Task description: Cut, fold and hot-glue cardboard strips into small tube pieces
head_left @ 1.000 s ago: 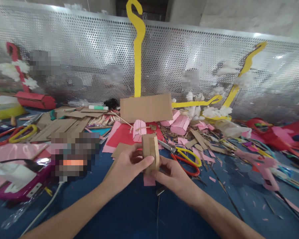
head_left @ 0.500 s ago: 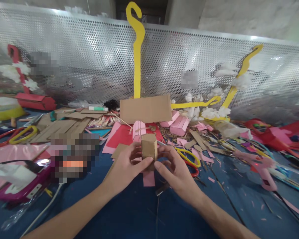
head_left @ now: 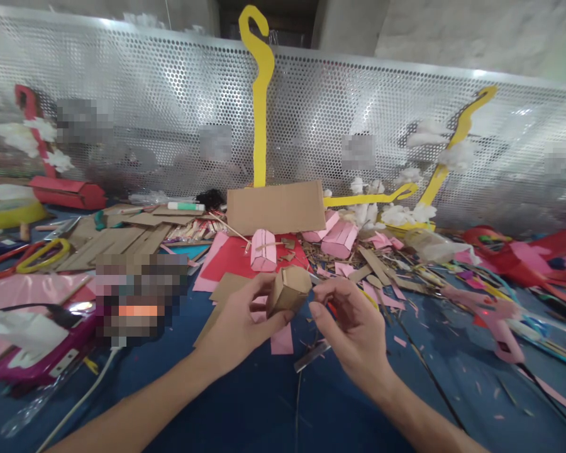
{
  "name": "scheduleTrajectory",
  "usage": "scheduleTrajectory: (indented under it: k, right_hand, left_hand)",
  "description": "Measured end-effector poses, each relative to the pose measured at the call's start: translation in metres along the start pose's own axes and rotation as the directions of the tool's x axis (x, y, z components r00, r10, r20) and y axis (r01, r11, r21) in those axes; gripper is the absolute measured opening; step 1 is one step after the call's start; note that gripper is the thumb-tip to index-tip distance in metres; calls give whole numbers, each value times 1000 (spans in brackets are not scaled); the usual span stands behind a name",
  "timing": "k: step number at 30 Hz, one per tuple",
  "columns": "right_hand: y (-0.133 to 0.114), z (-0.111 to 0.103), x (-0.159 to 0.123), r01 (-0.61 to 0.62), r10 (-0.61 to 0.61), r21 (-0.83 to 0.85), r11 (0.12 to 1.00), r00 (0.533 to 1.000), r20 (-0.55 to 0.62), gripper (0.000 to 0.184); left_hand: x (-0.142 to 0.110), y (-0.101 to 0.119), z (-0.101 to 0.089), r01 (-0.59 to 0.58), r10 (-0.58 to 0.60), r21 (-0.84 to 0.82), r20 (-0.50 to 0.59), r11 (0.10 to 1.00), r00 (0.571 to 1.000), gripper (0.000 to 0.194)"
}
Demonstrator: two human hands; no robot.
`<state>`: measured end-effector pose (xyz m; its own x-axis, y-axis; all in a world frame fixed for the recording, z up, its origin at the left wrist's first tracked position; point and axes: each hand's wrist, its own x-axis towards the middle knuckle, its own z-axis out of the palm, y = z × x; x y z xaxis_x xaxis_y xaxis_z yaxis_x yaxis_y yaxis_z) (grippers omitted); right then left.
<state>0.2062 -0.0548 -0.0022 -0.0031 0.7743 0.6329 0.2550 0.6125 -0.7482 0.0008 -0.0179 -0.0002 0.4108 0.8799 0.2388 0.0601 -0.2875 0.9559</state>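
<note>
Two bare hands meet near the centre of the frame, above a blue worktop (head_left: 245, 402). The left hand (head_left: 240, 321) holds a small, many-sided cardboard box (head_left: 287, 292), thumb on its near side, fingers behind, the box tilted with one end facing up and right. The right hand (head_left: 356, 327) is just beside it, loosely curled, a narrow gap between thumb and forefinger; it appears to hold nothing.

The step in hand seems to be looking over the box's shape and edges. A next move by the right hand would call for a light pinch while the left steadies the box, since cardboard walls could buckle.

Below the box lies a pink strip (head_left: 282, 340); a metal strip (head_left: 310, 357) lies by the right hand. Just above centre is a pink box (head_left: 263, 250); at right, a pink glue gun (head_left: 481, 306) with a red light.
</note>
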Motion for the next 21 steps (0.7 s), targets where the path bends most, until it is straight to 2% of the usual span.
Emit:
scheduleTrajectory:
  k: [4, 9, 12, 14, 16, 18, 19, 20, 21]
  right_hand:
    - [-2, -1, 0, -11, 11, 32, 999, 1000, -1, 14]
    - [-4, -1, 3, -35, 37, 41, 999, 999, -32, 9]
    - [-10, -5, 10, -54, 53, -17, 998, 998, -32, 8]
    - [-18, -15, 15, -83, 89, -110, 990, 995, 51, 11]
    - [-29, -33, 12, -117, 159, -246, 962, 975, 158, 17]
    - [-39, -63, -2, -123, 228, -415, 902, 950, 214, 16]
    - [-41, -82, -14, -123, 249, -481, 868, 946, 209, 16]
    - [-41, -105, -28, -131, 242, -526, 840, 959, 148, 19]
    - [-38, -130, -44, -212, 298, -579, 788, 953, 57, 23]
  left_hand:
    - [-2, 2, 1, 14, -14, 22, 19, 1000, 1000, 44]
    - [2, -8, -1, 19, -19, -5, -8, 1000, 1000, 42]
    - [5, -13, -3, 112, -112, -125, 4, 986, 994, 42]
    - [7, -13, -3, 186, -184, -216, 30, 959, 983, 44]
    - [6, -9, -3, 231, -228, -289, 45, 929, 973, 45]
    - [5, -4, -2, 267, -262, -352, 61, 897, 963, 45]
    - [5, -2, -1, 287, -282, -379, 71, 880, 957, 45]
    - [4, -1, -1, 304, -299, -402, 76, 864, 951, 44]
    - [4, 0, -1, 321, -319, -420, 77, 849, 945, 44]
